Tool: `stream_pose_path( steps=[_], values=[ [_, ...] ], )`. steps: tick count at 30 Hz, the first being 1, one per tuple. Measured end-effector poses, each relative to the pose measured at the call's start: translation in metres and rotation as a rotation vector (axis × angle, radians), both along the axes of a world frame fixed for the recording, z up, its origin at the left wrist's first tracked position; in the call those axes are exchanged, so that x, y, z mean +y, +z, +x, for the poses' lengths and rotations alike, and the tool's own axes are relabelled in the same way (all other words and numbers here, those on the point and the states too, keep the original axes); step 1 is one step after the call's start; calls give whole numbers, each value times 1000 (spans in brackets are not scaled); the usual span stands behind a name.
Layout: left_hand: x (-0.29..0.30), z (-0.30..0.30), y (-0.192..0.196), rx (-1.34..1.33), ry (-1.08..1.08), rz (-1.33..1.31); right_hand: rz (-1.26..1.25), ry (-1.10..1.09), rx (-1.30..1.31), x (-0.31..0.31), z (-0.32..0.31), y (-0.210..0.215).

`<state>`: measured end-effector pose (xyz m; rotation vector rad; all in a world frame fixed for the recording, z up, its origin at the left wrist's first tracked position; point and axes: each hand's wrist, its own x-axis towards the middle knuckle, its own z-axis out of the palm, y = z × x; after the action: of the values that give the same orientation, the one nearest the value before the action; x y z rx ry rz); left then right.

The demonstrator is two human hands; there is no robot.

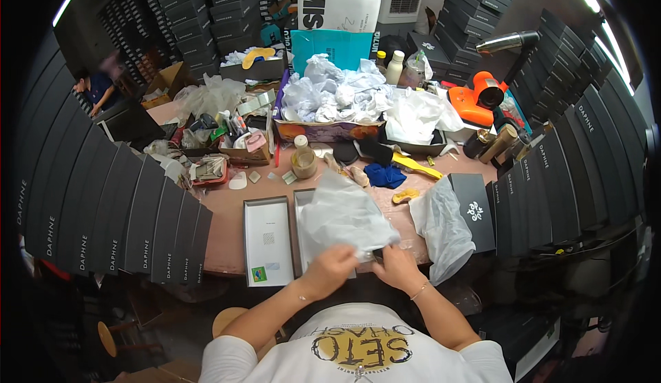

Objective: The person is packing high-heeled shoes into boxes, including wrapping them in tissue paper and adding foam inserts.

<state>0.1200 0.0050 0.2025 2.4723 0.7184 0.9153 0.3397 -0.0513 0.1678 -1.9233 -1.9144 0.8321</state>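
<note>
A whitish, see-through plastic bag point(341, 211) spreads out in front of me, above an open shoe box point(300, 207) that it partly hides. My left hand point(329, 273) pinches the near edge of this bag. At its near right corner, my right hand point(399, 271) is closed on the bag. A small dark piece point(377, 253) shows beside the right fingers; what it belongs to is hidden. Left of the bag lies another shallow grey box part point(267, 207), white inside, with a small green sticker and a pale label in it.
Dark shoe boxes stand stacked at left point(148, 225) and right point(544, 190). Right of my hands, a second plastic bag point(444, 225) drapes against a dark box point(475, 207). Behind are a glue jar point(303, 159), blue cloth point(384, 176), yellow tool point(416, 165) and carton of crumpled paper point(327, 132).
</note>
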Motion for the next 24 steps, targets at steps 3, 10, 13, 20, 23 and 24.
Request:
stream_pose_path(
  steps=[3,10,13,20,23,24],
  values=[
    [2,-20,-38,-38,381,-211,-169,-175,347,-21,11,0],
    [-6,-13,-105,-1040,573,-1629,-602,-423,1553,-43,-3,-1],
    [23,19,-68,-1196,497,-1301,-803,-426,2016,-56,-7,-18],
    [23,42,-5,-355,249,-455,-781,-263,2260,-47,-9,-15],
    [15,39,-1,-288,185,-445,-714,-183,2085,-38,-2,-14],
    [11,38,7,-294,158,-470,-678,-156,2001,-35,1,-13]
  ],
)
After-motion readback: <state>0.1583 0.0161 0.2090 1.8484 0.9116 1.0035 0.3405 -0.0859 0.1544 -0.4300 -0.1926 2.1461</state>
